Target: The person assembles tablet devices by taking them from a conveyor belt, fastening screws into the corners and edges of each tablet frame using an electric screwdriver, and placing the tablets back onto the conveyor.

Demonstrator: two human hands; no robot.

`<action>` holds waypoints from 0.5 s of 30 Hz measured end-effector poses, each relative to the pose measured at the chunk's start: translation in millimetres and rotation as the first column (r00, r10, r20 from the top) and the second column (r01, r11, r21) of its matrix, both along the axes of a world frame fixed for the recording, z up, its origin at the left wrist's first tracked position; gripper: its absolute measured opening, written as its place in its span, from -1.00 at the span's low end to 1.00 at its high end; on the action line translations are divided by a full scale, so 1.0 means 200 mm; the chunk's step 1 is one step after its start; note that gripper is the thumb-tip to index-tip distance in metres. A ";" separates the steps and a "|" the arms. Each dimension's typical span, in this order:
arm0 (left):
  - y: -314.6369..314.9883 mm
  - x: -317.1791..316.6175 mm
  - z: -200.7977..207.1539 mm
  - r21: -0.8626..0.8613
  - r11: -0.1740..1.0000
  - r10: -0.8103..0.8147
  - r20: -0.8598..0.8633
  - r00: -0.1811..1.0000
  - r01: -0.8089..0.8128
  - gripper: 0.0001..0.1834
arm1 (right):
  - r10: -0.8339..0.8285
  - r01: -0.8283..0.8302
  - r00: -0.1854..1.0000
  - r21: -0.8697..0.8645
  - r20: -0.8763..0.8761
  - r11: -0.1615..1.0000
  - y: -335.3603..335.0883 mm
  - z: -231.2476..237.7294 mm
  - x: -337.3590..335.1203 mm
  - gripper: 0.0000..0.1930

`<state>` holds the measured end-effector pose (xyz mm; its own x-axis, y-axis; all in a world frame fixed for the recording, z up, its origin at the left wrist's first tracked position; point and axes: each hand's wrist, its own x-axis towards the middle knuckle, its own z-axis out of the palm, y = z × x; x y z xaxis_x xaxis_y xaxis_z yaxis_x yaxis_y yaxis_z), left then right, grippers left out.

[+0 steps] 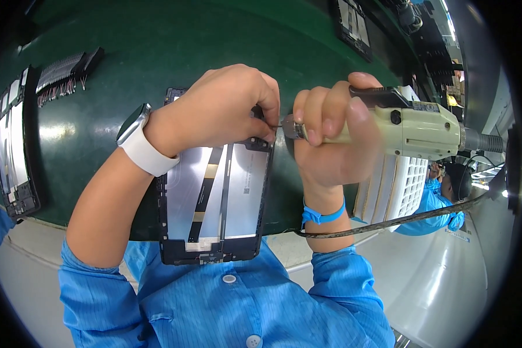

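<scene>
In front of me lies an opened tablet [243,191], its silver inside showing with ribbon cables running across. My left hand [220,110] rests over its upper part, hiding much of that end. Thumb and fingers are pinched together at the tablet's upper right edge, around the thin tip of the driver bit; whatever else they hold is too small to make out. My right hand [336,133] is wrapped round a cream electric screwdriver [414,133], held sideways with its bit pointing left at the left fingertips.
Another opened tablet [14,142] and a row of black parts with thin wires [64,72] lie left on the green table [156,35]. A further tablet [354,26] lies far right. A white grid crate [409,182], a dark cable [388,223] and a person in blue [429,209] are at the right.
</scene>
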<state>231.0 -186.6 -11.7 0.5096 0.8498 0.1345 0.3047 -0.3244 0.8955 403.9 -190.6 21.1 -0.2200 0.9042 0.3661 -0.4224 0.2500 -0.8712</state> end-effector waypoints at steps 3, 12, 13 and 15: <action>0.00 0.00 0.01 -0.005 1.000 -0.001 -0.019 1.000 0.001 -0.87 | 0.002 -0.002 0.999 -0.006 -0.047 1.000 0.00 0.00 -0.01 -0.67; 0.02 -0.01 -0.06 0.033 0.979 0.189 0.213 0.959 -0.201 -0.80 | -0.064 0.068 0.992 0.035 -0.109 0.997 0.05 0.03 0.03 -0.68; 0.01 0.02 -0.03 -0.018 0.963 0.270 0.088 0.959 -0.270 -0.83 | -0.105 0.107 0.990 0.015 -0.092 0.994 0.05 0.03 0.04 -0.68; -0.01 0.05 -0.03 0.088 0.935 0.349 -0.062 0.935 -0.343 -0.89 | -0.132 0.130 0.986 -0.022 -0.106 0.991 0.07 0.00 0.04 -0.71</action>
